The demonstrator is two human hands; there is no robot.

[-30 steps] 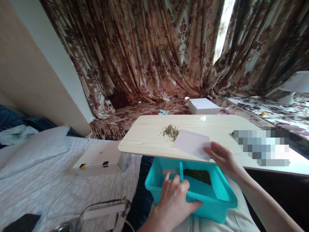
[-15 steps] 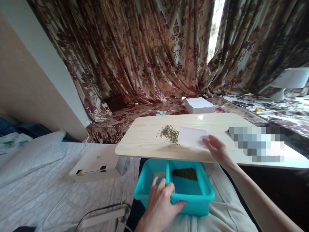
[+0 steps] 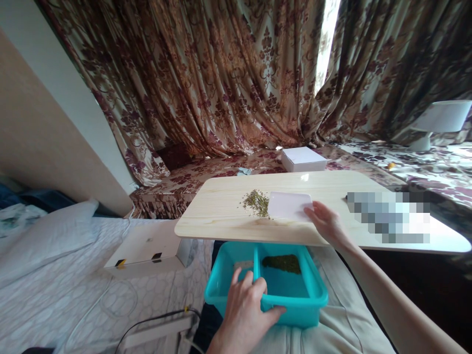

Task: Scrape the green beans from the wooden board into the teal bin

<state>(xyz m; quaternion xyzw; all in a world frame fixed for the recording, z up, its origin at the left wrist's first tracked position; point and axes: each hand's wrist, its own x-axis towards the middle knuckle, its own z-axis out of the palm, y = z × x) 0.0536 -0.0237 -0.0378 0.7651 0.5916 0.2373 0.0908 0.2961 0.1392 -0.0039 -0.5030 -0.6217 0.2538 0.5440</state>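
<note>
My right hand (image 3: 326,222) grips the right end of a thin, translucent white plastic sheet (image 3: 289,204). The sheet's left edge touches a pile of small green and brown seed-like bits (image 3: 257,202) on the light wooden tabletop (image 3: 214,206). Below the table's front edge stands a teal two-compartment bin (image 3: 291,312). My left hand (image 3: 248,306) grips its near rim by the divider, thumb outside and fingers reaching inward. A dark green heap of fine bits (image 3: 282,264) lies in the bin's right compartment. Something pale and flat lies in the left one, partly hidden by my fingers.
A blurred-out object (image 3: 387,216) lies on the table's right part. Behind the table is a white box (image 3: 304,159). To the left, a larger white box (image 3: 145,246) rests on the bed, with cables (image 3: 155,317) nearer me. A lamp (image 3: 446,118) stands far right.
My right hand and the plastic sheet have shifted slightly left in view, but the whole table has shifted a little too. The pile looks nearly the same. My left hand stays on the bin.
</note>
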